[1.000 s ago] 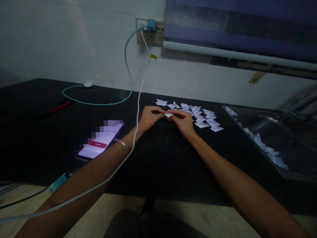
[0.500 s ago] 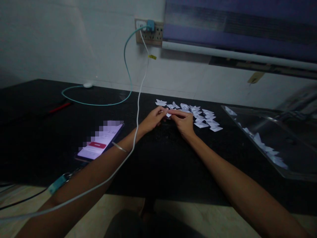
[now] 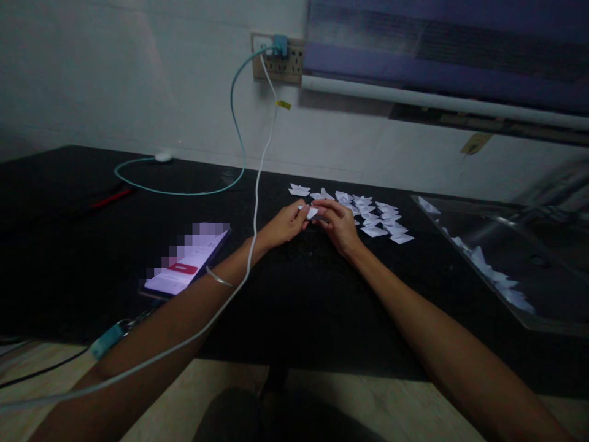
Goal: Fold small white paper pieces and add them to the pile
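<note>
A small folded white paper (image 3: 311,213) is pinched between my two hands, above the dark countertop (image 3: 294,294). My left hand (image 3: 286,222) grips its left side with thumb and fingers. From the right, my right hand (image 3: 339,222) has its fingers bent around the paper's other edge; its fingertips partly hide the piece. Just behind and to the right of my hands lie several white folded paper boats (image 3: 375,231) in loose rows. One paper boat (image 3: 299,190) sits apart at the back left of the group.
A lit phone (image 3: 188,261) lies left of my left forearm. A white cable (image 3: 256,227) runs from the wall socket (image 3: 289,64) across that forearm. At the right is a metal sink (image 3: 534,258) with more white paper pieces along its edge. A teal cable (image 3: 202,194) loops at the back left.
My right hand's fingers have lifted and curled more, and the folded paper has turned slightly, showing more of its white face. My left hand stays nearly in place.
</note>
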A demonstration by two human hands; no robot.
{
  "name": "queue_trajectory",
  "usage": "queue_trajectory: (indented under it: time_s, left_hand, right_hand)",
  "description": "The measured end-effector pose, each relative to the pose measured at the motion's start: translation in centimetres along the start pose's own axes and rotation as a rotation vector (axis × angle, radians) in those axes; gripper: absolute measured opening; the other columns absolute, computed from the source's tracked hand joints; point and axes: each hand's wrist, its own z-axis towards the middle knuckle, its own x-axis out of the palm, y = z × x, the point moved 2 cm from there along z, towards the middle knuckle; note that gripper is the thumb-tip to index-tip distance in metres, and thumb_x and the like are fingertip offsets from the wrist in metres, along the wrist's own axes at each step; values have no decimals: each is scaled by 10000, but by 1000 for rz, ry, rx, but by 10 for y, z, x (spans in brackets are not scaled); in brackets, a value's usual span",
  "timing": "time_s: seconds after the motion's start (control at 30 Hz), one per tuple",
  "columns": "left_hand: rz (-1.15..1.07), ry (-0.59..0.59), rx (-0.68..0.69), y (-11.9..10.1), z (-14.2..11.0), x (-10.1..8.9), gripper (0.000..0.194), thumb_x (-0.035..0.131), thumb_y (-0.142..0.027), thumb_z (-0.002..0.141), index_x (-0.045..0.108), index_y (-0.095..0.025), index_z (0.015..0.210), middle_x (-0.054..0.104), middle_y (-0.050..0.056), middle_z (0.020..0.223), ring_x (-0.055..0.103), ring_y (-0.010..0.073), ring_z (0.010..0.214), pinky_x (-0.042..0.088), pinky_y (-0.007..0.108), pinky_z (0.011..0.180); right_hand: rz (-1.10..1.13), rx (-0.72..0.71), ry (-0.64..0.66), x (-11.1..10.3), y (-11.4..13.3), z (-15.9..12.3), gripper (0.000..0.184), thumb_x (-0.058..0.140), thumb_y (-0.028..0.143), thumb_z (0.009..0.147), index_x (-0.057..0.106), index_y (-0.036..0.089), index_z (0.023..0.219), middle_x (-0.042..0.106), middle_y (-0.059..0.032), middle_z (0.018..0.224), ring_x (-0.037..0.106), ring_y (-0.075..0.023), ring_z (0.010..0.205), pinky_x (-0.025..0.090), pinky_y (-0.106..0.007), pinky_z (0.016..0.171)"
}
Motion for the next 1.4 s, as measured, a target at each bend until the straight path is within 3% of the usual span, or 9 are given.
queue_trajectory:
  time_s: [0.17, 0.33, 0.47, 0.7, 0.87, 1.03, 1.13, 1.3, 1.4]
  left_hand:
    - [-24, 34, 28, 2, -1, -1, 439, 402, -536, 1042, 534, -221, 766, 555, 11, 655, 480, 128, 552, 394, 286, 568]
    - [-90, 53, 1, -1, -1, -1, 498, 357, -555, 1048, 558, -213, 749, 575, 22, 660, 512, 127, 586, 423, 278, 592]
    - [-151, 79, -85, -3, -1, 2, 416, 515, -563, 986, 577, -214, 766, 569, 16, 630, 501, 122, 549, 379, 274, 526]
    - [-117, 104, -31, -2, -2, 1, 441, 468, -550, 1013, 545, -205, 748, 541, -2, 604, 463, 107, 518, 355, 262, 516]
    - [-206, 102, -75, -4, 0, 0, 454, 470, -579, 1010, 522, -195, 774, 507, -27, 575, 446, 92, 499, 348, 228, 499]
    - [-348, 112, -254, 8, 6, 6, 611, 260, -699, 1015, 520, -191, 795, 538, -5, 596, 479, 93, 484, 364, 221, 481]
    - [-372, 157, -270, 13, 6, 8, 712, 130, -755, 987, 523, -200, 778, 518, -2, 583, 465, 100, 475, 360, 233, 480]
    - [-229, 124, -195, 10, 1, 5, 756, 137, -777, 973, 547, -200, 706, 528, 21, 594, 497, 126, 549, 407, 265, 545]
    - [-226, 144, -201, 8, -1, 6, 782, 158, -746, 992, 685, -178, 881, 660, 80, 736, 615, 172, 722, 455, 277, 614]
  right_hand:
    - [-137, -72, 6, 0, -2, 0, 301, 837, 531, 729, 784, 251, 826, 764, -24, 861, 696, -197, 837, 573, -363, 824]
    - [-194, -131, -36, -1, 2, -1, 307, 845, 538, 722, 785, 243, 779, 767, -27, 816, 694, -197, 786, 555, -380, 833]
    - [-174, -123, -129, -1, 5, -2, 306, 851, 525, 702, 780, 232, 761, 763, -28, 787, 683, -199, 760, 555, -362, 783]
    - [-92, -81, -99, 3, 5, -4, 257, 825, 469, 745, 771, 218, 755, 714, -7, 705, 629, -159, 659, 525, -311, 683]
    - [-181, -133, -104, 2, 7, -4, 296, 773, 498, 802, 784, 202, 792, 741, -32, 751, 656, -180, 699, 533, -328, 688]
    - [-403, -371, -91, 8, 17, -11, 158, 733, 371, 869, 811, 234, 853, 761, -60, 899, 684, -209, 860, 537, -348, 737]
    - [-490, -452, -37, 13, 20, -14, 107, 733, 321, 869, 810, 246, 873, 733, -59, 909, 666, -202, 878, 531, -345, 743]
    - [-440, -315, 75, 16, 16, -14, 164, 710, 374, 892, 789, 234, 927, 738, -45, 864, 673, -188, 826, 543, -355, 769]
    - [-339, -211, 132, 16, 12, -12, 218, 755, 411, 843, 758, 222, 951, 749, -45, 870, 692, -191, 808, 561, -352, 750]
